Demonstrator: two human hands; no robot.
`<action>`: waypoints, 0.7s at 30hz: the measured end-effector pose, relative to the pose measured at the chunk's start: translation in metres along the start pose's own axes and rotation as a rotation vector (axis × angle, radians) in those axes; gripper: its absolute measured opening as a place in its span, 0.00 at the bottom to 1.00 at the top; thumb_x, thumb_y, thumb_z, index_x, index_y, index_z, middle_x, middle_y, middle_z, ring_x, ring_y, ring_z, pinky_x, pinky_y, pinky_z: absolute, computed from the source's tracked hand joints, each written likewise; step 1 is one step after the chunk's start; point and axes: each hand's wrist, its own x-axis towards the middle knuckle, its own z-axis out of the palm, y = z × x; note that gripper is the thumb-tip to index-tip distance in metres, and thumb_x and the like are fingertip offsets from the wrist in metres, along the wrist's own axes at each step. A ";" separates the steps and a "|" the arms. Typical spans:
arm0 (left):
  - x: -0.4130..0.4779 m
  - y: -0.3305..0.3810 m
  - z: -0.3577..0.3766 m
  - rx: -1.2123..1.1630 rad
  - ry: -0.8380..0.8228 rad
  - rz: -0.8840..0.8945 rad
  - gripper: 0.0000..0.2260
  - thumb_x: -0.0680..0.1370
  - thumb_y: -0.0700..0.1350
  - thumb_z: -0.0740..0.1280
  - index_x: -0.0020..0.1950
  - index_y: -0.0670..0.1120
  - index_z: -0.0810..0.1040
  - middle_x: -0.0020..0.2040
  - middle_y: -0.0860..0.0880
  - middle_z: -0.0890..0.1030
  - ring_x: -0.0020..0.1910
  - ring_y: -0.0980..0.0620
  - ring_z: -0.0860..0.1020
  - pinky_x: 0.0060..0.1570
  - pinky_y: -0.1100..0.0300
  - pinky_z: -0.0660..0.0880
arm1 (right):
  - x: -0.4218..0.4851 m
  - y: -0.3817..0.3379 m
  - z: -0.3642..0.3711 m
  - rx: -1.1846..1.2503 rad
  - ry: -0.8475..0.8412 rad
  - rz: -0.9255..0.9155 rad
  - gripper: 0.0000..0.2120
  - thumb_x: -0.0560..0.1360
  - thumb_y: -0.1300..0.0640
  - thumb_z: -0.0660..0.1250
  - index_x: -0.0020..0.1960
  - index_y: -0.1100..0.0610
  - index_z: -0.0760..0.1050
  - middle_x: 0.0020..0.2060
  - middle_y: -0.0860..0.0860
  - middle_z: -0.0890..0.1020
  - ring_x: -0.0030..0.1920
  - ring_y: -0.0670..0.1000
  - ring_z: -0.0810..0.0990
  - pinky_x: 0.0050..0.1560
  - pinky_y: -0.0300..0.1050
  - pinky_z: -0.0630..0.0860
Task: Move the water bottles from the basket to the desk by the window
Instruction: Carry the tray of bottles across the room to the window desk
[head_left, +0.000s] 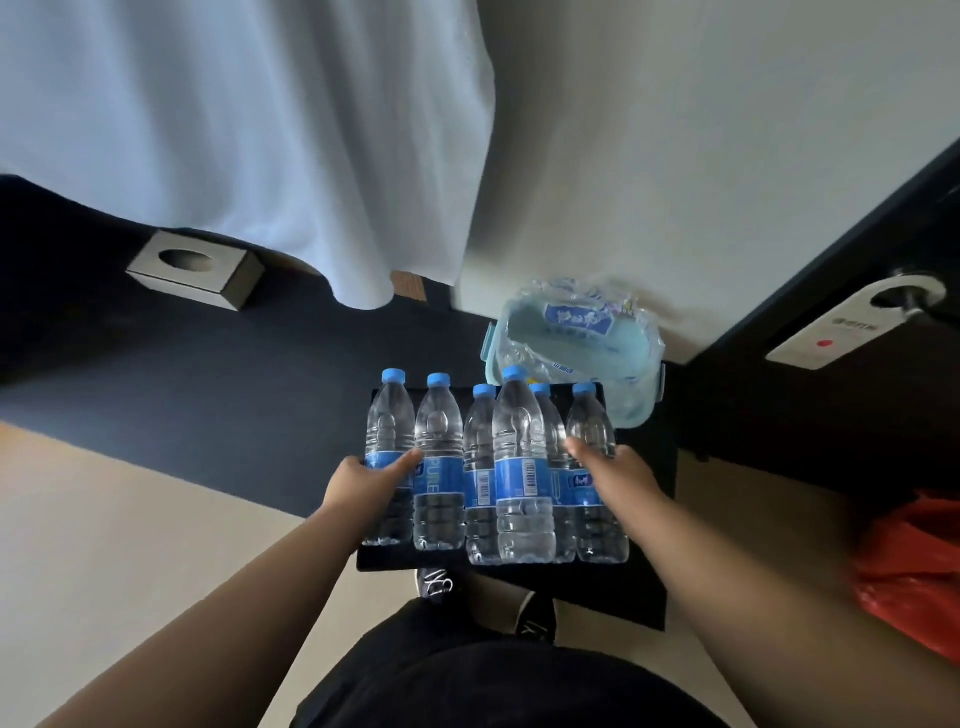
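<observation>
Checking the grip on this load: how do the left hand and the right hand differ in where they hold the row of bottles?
The left hand wraps the leftmost bottle at its blue label; the right hand presses the rightmost bottle slightly higher, thumb on the clear part above the label. Both squeeze the six-bottle row inward from its ends.

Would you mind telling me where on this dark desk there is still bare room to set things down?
The dark desk is bare in the wide stretch between the tissue box and the water bottles. It is crowded at the right: six bottles stand packed together on a black tray, gripped by the left hand and right hand, with the light-blue container right behind.
</observation>
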 end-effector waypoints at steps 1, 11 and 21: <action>-0.006 -0.006 0.001 -0.014 0.007 -0.006 0.31 0.64 0.71 0.77 0.51 0.47 0.79 0.42 0.48 0.86 0.38 0.49 0.85 0.31 0.58 0.77 | 0.000 0.002 -0.001 -0.016 -0.015 -0.020 0.38 0.67 0.24 0.70 0.60 0.54 0.75 0.49 0.50 0.81 0.47 0.51 0.81 0.40 0.45 0.72; -0.062 -0.076 -0.001 -0.242 0.101 -0.078 0.36 0.58 0.73 0.77 0.51 0.46 0.81 0.42 0.46 0.87 0.41 0.46 0.86 0.45 0.49 0.84 | -0.015 0.008 0.013 -0.159 -0.135 -0.211 0.35 0.71 0.28 0.71 0.61 0.57 0.75 0.57 0.55 0.82 0.51 0.54 0.80 0.47 0.48 0.73; -0.089 -0.141 -0.046 -0.376 0.231 -0.155 0.30 0.65 0.69 0.78 0.48 0.43 0.81 0.45 0.41 0.86 0.43 0.42 0.86 0.50 0.43 0.84 | -0.050 -0.029 0.079 -0.303 -0.252 -0.321 0.38 0.72 0.29 0.70 0.66 0.59 0.74 0.53 0.52 0.80 0.44 0.48 0.77 0.38 0.44 0.70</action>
